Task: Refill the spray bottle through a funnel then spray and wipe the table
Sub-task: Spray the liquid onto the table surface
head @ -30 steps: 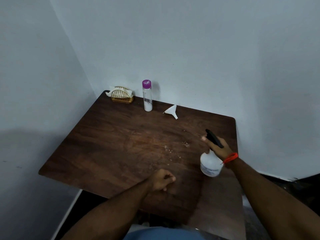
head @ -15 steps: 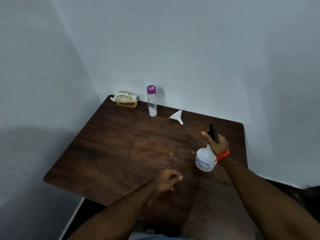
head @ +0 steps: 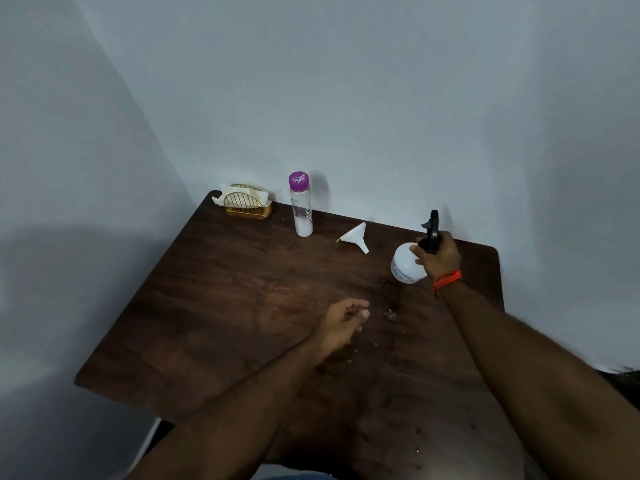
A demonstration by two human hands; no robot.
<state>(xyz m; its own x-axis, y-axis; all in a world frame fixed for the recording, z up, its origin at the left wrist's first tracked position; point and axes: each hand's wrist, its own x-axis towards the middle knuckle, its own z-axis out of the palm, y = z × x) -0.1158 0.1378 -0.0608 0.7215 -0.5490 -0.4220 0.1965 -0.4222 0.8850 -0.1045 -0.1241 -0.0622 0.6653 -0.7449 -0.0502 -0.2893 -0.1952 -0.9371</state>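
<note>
Dark brown wood-grain table (head: pixel 214 306) against pale blue-grey walls (head: pixel 381 98). A white spray bottle (head: pixel 403 265) with a black trigger head. A white funnel (head: pixel 355 235). A clear bottle (head: pixel 302 209) with a purple cap (its lower part looks white, possibly the contents). A gold wire holder (head: pixel 246 206) with white napkins (head: pixel 225 194). An orange wristband (head: pixel 446 280).

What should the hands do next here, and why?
Probably set the spray bottle down upright near the funnel. The right hand grips it tilted above the table, droplets already wet the wood, and napkins wait unused.
</note>
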